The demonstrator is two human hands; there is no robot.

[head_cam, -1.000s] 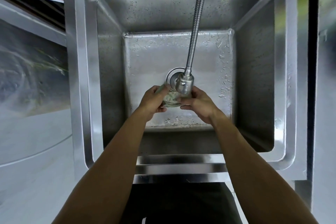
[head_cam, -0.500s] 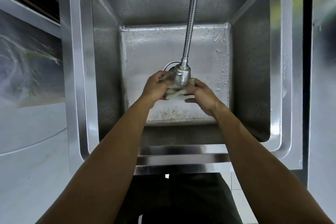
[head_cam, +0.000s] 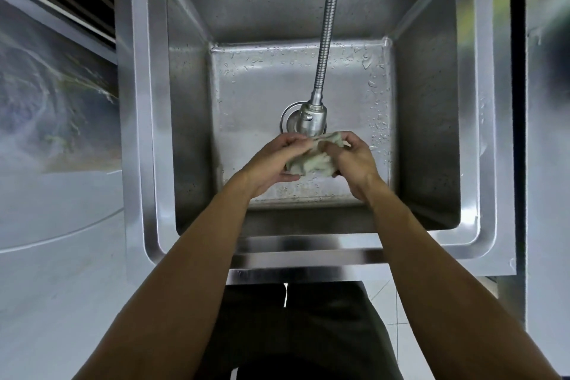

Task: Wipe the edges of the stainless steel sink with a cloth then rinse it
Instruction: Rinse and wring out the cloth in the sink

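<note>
Cloth [head_cam: 311, 160] sits bunched between both hands over the near half of the sink [head_cam: 468, 120], a pale, crumpled wad whose full shape is hard to read because the fingers cover much of it. Gripping the wad from the left, the left hand [head_cam: 271, 163] has its fingers curled over the top and its thumb underneath. At the wad's right end the right hand [head_cam: 354, 160] pinches it with bent fingers, and a fold sticks up above the knuckles. Just above the cloth hangs the spray head [head_cam: 311, 119] of a ribbed metal hose [head_cam: 327, 28], which runs out of view at the top, so its mount cannot be seen. Whether water is running from the head cannot be told. Behind the head, the drain [head_cam: 287, 117] shows only as a partial ring. Tap fittings at the back rim are cut off by the upper border. Droplets speckle the basin floor, thickest along its right side and far edge. Open room lies all around the hands inside the basin, with both side walls well apart from them. Both forearms cross the near rim, hiding part of it. A pale countertop [head_cam: 55, 256] lies left of the sink; its far part is blurred and mottled.
</note>
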